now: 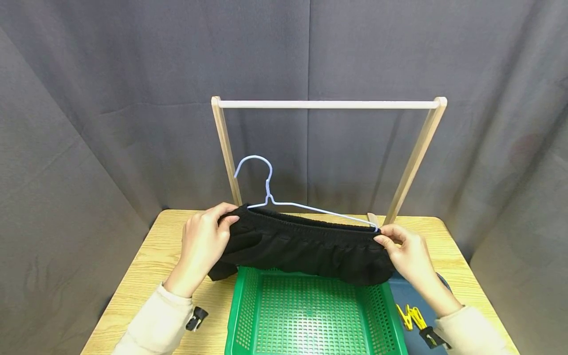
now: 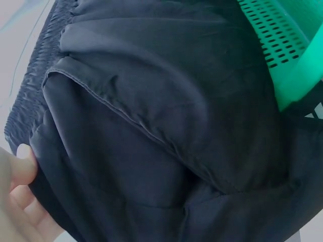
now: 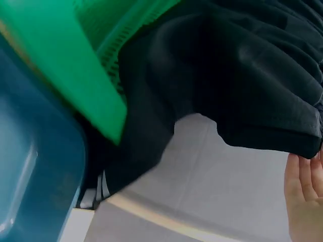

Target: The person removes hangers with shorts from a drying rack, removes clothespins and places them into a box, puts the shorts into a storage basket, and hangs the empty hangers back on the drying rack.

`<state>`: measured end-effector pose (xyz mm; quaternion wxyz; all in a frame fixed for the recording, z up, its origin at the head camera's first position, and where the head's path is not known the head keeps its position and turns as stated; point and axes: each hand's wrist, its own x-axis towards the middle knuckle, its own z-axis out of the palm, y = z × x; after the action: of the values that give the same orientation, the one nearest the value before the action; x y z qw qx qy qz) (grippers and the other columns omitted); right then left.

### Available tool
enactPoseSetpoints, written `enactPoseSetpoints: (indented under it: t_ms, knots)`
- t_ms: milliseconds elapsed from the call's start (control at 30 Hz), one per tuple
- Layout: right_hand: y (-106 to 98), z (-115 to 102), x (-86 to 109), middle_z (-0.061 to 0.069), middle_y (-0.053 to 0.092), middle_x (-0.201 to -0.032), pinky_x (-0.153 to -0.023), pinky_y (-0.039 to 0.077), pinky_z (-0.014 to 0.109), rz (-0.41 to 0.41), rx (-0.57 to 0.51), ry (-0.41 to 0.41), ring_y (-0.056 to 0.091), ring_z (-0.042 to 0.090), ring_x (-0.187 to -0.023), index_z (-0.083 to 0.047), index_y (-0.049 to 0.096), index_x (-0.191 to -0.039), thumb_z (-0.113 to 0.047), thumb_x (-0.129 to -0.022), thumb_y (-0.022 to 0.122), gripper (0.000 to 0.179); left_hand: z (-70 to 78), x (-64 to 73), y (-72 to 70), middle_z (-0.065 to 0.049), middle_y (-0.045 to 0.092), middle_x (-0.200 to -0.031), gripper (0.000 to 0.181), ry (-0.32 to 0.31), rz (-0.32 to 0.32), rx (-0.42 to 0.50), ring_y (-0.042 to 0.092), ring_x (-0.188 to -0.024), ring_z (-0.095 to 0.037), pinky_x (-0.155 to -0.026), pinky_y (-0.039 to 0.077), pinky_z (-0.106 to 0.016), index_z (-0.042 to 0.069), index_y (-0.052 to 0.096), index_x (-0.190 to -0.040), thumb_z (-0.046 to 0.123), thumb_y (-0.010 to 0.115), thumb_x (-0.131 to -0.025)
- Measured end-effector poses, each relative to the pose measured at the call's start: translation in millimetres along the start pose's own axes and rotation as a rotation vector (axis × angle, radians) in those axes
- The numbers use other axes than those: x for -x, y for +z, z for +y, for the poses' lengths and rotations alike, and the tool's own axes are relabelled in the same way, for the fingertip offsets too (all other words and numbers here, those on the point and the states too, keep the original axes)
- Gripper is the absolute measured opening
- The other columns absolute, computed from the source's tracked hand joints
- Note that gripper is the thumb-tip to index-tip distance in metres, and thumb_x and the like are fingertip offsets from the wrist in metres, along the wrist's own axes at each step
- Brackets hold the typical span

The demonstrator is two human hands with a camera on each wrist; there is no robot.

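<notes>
Black pants with a gathered elastic waistband are stretched sideways between both hands. A pale blue wire hanger stands in the waist opening, its hook pointing up and its lower part hidden in the cloth. My left hand pinches the left end of the waistband between thumb and fingers. At the other end, my right hand pinches the waistband right by the hanger's right corner. A slanted pocket seam shows in the left wrist view.
Below the pants sits a green perforated basket. Beside it on the right is a blue bin with yellow clothespins. Behind, a wooden rack with a white bar stands on the wooden table, before a grey curtain.
</notes>
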<state>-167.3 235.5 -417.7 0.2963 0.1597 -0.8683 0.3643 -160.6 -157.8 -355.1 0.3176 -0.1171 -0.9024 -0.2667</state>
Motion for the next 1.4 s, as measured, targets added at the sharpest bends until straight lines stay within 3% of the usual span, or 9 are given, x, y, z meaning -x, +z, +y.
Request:
enactPoseSetpoints:
  t_ms: [233,467,633,767,1033,1300,1400]
  knots:
    - [5,-10,10.5,0.008,0.071,-0.078,-0.065,0.044,0.008,-0.089,-0.094,0.160,0.061,-0.003,-0.072,-0.001,0.070,-0.084,0.005,-0.078,0.078,0.012,3.5,2.6,-1.2,-0.006,0.075,-0.084,0.012,0.001,0.013,0.020,0.063,-0.058,-0.028,-0.051,0.044,-0.043,0.011,0.076,-0.094,0.007,0.078,-0.083]
    - [10,-15,20.5,0.009,0.072,-0.083,-0.068,0.048,0.009,-0.136,-0.128,0.198,0.063,-0.002,-0.077,0.000,0.071,-0.086,0.005,-0.080,0.077,0.011,5.7,3.9,-1.1,-0.006,0.075,-0.083,0.013,-0.009,0.007,0.029,0.066,-0.063,-0.031,-0.053,0.046,-0.044,0.012,0.076,-0.094,0.008,0.079,-0.082]
    - [11,-20,26.7,0.005,0.073,-0.087,-0.070,0.053,0.022,-0.244,-0.117,0.258,0.068,0.011,-0.080,-0.003,0.071,-0.092,-0.003,-0.084,0.077,0.010,7.5,5.1,-1.3,-0.006,0.075,-0.084,0.014,-0.011,-0.005,0.026,0.067,-0.066,-0.031,-0.054,0.046,-0.044,0.013,0.077,-0.094,0.011,0.080,-0.081]
    - [13,-21,32.0,0.001,0.072,-0.088,-0.070,0.055,0.029,-0.336,-0.130,0.239,0.070,0.017,-0.081,-0.006,0.072,-0.093,-0.005,-0.084,0.077,0.011,9.1,4.9,-1.2,-0.005,0.075,-0.086,0.014,-0.004,-0.017,0.012,0.069,-0.070,-0.033,-0.054,0.046,-0.045,0.015,0.077,-0.095,0.014,0.081,-0.081]
    - [7,-21,34.5,-0.007,0.070,-0.089,-0.066,0.054,0.029,-0.488,-0.163,0.141,0.068,0.011,-0.079,-0.014,0.071,-0.095,-0.009,-0.086,0.075,0.011,11.4,5.7,0.5,-0.004,0.075,-0.088,0.015,0.008,-0.032,0.009,0.069,-0.072,-0.033,-0.054,0.047,-0.045,0.017,0.077,-0.096,0.017,0.081,-0.081]
    - [3,-21,33.2,-0.009,0.070,-0.093,-0.066,0.053,0.027,-0.568,-0.117,0.120,0.066,0.008,-0.081,-0.016,0.071,-0.099,-0.011,-0.087,0.075,0.014,12.2,6.3,0.4,-0.004,0.075,-0.087,0.015,0.014,-0.042,0.012,0.068,-0.067,-0.030,-0.052,0.045,-0.043,0.017,0.077,-0.096,0.017,0.081,-0.082]
    - [0,-22,31.7,-0.009,0.070,-0.094,-0.066,0.053,0.028,-0.586,-0.113,0.073,0.065,0.007,-0.081,-0.017,0.071,-0.101,-0.012,-0.089,0.074,0.013,12.3,6.8,0.2,-0.004,0.075,-0.088,0.016,0.011,-0.047,0.021,0.068,-0.067,-0.029,-0.052,0.045,-0.042,0.017,0.078,-0.097,0.017,0.081,-0.082]
